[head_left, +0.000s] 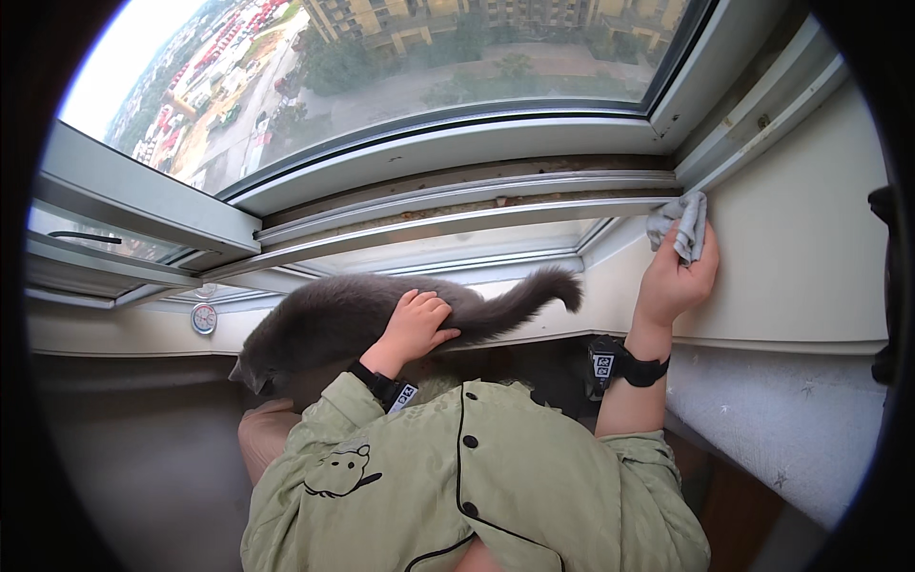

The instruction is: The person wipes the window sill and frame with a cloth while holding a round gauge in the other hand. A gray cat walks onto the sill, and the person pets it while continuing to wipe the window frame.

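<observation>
A grey cat (pixel 343 314) is on the window ledge, its head low at the left and its tail curling to the right. My left hand (pixel 417 325) lies on the cat's back near the base of the tail, fingers slightly spread. In my right hand (pixel 679 275) is a crumpled pale grey cloth (pixel 683 223), held against the right end of the sliding window's lower track (pixel 500 211), where it meets the side frame (pixel 768 136). Dirt shows along the track grooves.
A round dial gauge (pixel 204 319) is at the left on the ledge (pixel 622 314). Sliding sash frames (pixel 150 193) stand at the left. Beyond the large glass pane, buildings and trees are seen far below. Patterned wallpaper (pixel 772 415) covers the wall beneath the ledge at the right.
</observation>
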